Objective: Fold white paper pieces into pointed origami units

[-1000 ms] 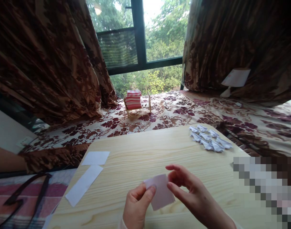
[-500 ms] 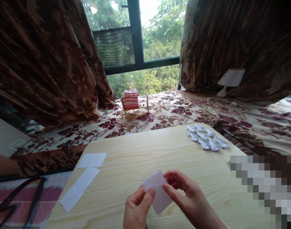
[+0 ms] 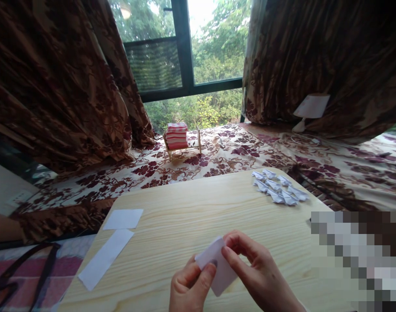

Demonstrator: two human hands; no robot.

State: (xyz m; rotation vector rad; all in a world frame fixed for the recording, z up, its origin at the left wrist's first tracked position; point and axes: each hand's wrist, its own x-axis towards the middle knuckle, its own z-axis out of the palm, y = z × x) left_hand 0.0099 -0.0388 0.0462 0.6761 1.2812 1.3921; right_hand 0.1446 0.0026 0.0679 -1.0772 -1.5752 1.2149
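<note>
A small white piece of paper (image 3: 221, 277), which looks folded, is held up over the near part of the wooden table (image 3: 172, 212). My left hand (image 3: 191, 286) pinches its lower left side, thumb flat on the face. At the upper right corner my right hand (image 3: 253, 264) grips it between thumb and forefinger. To the left on the table lie a white paper rectangle (image 3: 124, 219) and a longer white paper strip (image 3: 105, 259). Several folded white paper pieces (image 3: 276, 187) sit grouped at the table's far right corner.
Beyond the table, a floral-covered ledge (image 3: 217, 160) carries a small rack (image 3: 185, 149) with stacked pink-striped cloths (image 3: 177, 136). A white lamp (image 3: 311, 107) stands at the right, near dark curtains (image 3: 282, 56). A pixelated patch (image 3: 357, 255) hides the lower right.
My right thumb and forefinger have closed on the paper's upper corner. The paper has tilted and shifted slightly right and down; the whole view has moved a little.
</note>
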